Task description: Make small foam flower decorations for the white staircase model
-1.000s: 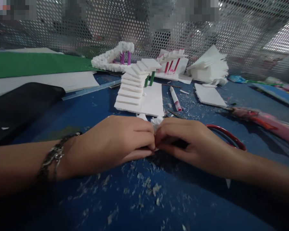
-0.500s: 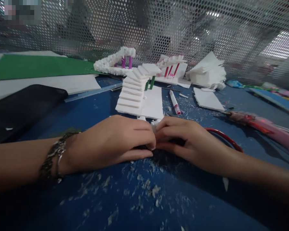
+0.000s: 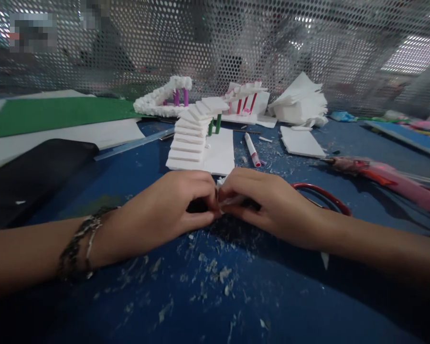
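Note:
My left hand (image 3: 175, 203) and my right hand (image 3: 268, 205) meet fingertip to fingertip low over the blue table, both in a pinch. A small white foam piece (image 3: 235, 199) shows partly between the fingers; most of it is hidden. Behind the fingertips lie white scraps (image 3: 221, 181). Just beyond stands a white foam staircase model (image 3: 189, 138) with green posts (image 3: 215, 125) on a white foam base (image 3: 222, 153). Red-handled scissors (image 3: 322, 193), partly hidden, lie behind my right wrist.
A black phone-like slab (image 3: 39, 179) lies left. Further back are a green sheet (image 3: 64, 114), a purple-posted model (image 3: 161, 100), a red-posted model (image 3: 249, 102) and stacked white sheets (image 3: 301, 102). A marker (image 3: 252, 150), a foam square (image 3: 303, 142) and a pink-handled tool (image 3: 387, 179) lie right.
Both hands have shifted slightly in their pinch, with a wider gap under the left fingers. The whole view has moved a little, so the objects on the table appear further left.

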`<state>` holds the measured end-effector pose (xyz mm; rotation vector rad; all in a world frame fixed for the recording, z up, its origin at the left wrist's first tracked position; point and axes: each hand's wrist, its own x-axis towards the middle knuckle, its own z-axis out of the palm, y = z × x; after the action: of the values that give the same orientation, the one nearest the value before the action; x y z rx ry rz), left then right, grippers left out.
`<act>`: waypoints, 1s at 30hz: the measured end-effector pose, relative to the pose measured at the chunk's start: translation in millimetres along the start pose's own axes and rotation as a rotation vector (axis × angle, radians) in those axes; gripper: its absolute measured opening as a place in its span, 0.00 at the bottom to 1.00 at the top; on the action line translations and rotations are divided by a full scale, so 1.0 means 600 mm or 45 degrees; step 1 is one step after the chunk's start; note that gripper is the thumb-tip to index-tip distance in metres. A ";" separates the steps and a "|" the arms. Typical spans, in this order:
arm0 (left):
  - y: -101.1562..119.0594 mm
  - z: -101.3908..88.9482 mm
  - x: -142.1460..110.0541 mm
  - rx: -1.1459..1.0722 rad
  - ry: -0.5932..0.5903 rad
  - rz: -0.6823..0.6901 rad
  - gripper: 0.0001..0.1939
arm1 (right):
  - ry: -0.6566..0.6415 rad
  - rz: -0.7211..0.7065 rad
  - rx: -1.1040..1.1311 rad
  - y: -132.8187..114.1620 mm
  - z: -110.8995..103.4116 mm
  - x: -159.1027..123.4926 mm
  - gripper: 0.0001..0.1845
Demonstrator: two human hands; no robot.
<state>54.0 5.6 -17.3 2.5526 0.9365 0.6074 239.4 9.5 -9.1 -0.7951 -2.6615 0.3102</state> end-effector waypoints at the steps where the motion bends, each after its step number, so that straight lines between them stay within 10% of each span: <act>1: -0.001 0.001 0.001 -0.026 0.013 -0.025 0.04 | 0.018 -0.055 -0.043 0.002 0.001 -0.002 0.04; 11: -0.012 -0.011 0.015 -0.196 -0.126 -0.216 0.04 | 0.022 -0.415 -0.306 0.011 0.001 0.002 0.14; 30: -0.016 -0.015 0.006 -0.156 -0.083 -0.014 0.03 | 0.040 -0.107 -0.332 -0.005 0.006 0.005 0.10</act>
<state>46.9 16.4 -13.0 2.4422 0.8639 0.5571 234.3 8.5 -10.4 -0.7520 -2.7305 -0.0728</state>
